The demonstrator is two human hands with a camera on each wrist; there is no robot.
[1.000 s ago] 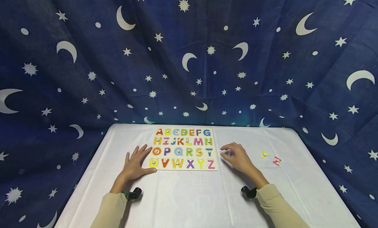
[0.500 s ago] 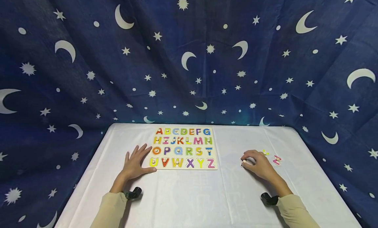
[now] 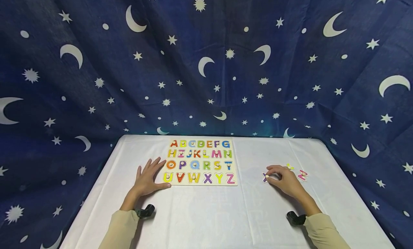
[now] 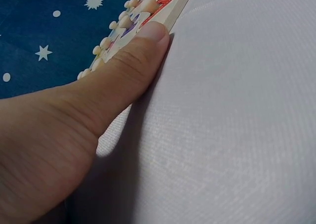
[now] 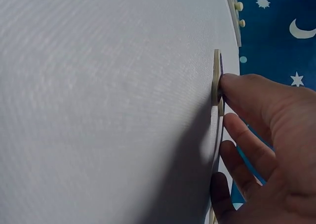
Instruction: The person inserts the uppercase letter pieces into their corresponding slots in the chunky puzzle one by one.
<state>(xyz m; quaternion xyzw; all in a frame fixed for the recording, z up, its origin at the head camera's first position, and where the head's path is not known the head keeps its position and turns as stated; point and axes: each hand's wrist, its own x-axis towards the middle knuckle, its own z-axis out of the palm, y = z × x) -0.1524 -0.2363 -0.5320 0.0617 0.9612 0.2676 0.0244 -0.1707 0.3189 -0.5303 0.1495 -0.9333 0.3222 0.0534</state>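
Observation:
A wooden alphabet puzzle board (image 3: pixel 200 181) lies on the white table, bearing rows of coloured letters, most with small knobs. In its bottom row the X, Y and Z spots show no knobs. My left hand (image 3: pixel 146 181) rests at the board's left side, fingers spread; its thumb (image 4: pixel 140 51) touches the front edge. Right of the board, my right hand (image 3: pixel 285 181) pinches a purple X puzzle piece (image 3: pixel 264 178) at its knob, the thumb against it in the right wrist view. Whether the piece touches the table is unclear.
Beyond my right hand lie a yellow Y puzzle piece (image 3: pixel 290 166), partly hidden by the hand, and a pink Z puzzle piece (image 3: pixel 302 175). A dark blue curtain (image 3: pixel 206 91) with moons and stars hangs behind the table (image 3: pixel 200 216).
My right hand has moved right, from beside the board to the X puzzle piece, and has taken its knob between thumb and fingers. The left hand stays in place.

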